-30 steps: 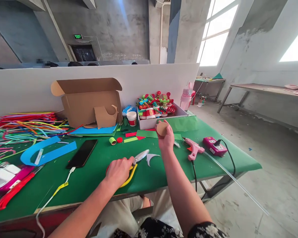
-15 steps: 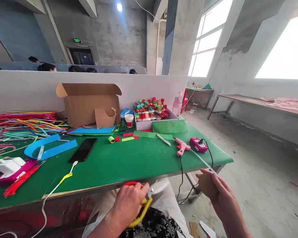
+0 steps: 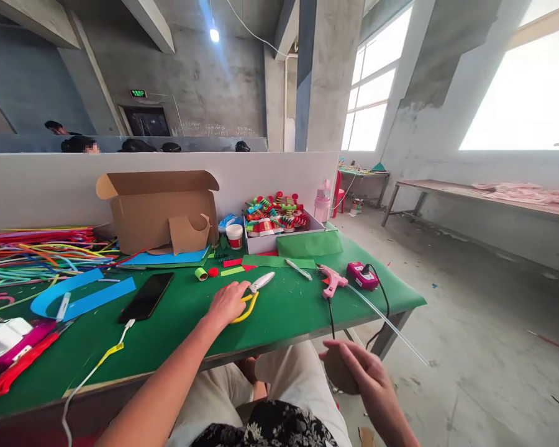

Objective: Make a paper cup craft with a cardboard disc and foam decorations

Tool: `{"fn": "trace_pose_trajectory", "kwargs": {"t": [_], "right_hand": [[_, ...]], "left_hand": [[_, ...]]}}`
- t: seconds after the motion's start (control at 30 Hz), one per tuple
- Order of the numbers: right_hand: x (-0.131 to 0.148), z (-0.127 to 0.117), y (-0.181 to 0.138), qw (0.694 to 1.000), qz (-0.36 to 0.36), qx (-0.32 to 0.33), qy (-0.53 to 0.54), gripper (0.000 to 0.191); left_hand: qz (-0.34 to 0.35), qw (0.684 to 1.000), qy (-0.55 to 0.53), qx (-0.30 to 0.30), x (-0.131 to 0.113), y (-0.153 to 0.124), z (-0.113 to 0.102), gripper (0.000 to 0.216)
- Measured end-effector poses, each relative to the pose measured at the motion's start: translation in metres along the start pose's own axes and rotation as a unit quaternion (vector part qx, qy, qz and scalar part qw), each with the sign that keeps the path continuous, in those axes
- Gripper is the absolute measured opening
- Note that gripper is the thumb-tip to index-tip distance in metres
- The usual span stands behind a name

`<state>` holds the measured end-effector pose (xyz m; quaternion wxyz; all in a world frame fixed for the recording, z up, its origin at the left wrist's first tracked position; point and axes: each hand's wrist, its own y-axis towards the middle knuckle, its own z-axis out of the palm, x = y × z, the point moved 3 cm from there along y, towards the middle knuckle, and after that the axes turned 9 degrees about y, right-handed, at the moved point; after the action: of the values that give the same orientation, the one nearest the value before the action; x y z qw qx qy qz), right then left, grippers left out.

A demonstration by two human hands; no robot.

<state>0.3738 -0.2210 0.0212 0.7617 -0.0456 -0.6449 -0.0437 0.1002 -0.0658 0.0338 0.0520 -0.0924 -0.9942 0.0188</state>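
Over the green table, my left hand is closed on a pair of scissors. One yellow handle loop shows below the fingers, and the silver blades point away to the right. My right hand, lower and off the table's front edge, pinches a round brown cardboard disc between thumb and fingers. Beyond that hand lies a pink glue gun, a long clear glue stick jutting from its back. A white pen-like tool rests to the right of the scissors.
Green and red paper strips, a green roll and a paper cup lie behind the scissors. A box of colourful crafts and an open cardboard box stand at the back. Left are a phone and pipe cleaners.
My left hand has carried the scissors from above my lap forward onto the table. My right hand with the cardboard disc has shifted left and slightly down in view. The camera view has tilted up a little.
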Motion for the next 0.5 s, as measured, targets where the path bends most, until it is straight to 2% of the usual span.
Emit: {"fn": "trace_pose_trajectory", "kwargs": {"t": [0.1, 0.17, 0.23, 0.3, 0.4, 0.5], "right_hand": [[-0.010, -0.009, -0.007, 1.000, 0.012, 0.006, -0.014, 0.053], [-0.013, -0.020, -0.011, 1.000, 0.015, -0.002, -0.020, 0.053], [-0.015, -0.030, -0.014, 0.999, 0.023, -0.026, -0.017, 0.053], [-0.018, -0.036, -0.015, 0.998, 0.036, -0.045, -0.008, 0.053], [-0.023, -0.036, -0.015, 0.997, 0.042, -0.060, 0.009, 0.053], [-0.032, -0.032, -0.017, 0.995, 0.044, -0.070, 0.054, 0.054]], "left_hand": [[-0.057, 0.998, 0.006, 0.002, 0.024, -0.009, 0.010, 0.046], [-0.070, 0.997, 0.031, 0.016, 0.034, -0.017, 0.014, 0.040], [-0.061, 0.996, 0.064, 0.010, 0.034, -0.016, 0.010, 0.033], [-0.018, 0.997, 0.064, -0.030, 0.020, -0.001, -0.001, 0.031], [0.069, 0.994, -0.014, -0.078, -0.016, 0.042, -0.019, 0.036], [0.067, 0.994, -0.016, -0.080, -0.045, 0.090, -0.028, 0.036]]}}
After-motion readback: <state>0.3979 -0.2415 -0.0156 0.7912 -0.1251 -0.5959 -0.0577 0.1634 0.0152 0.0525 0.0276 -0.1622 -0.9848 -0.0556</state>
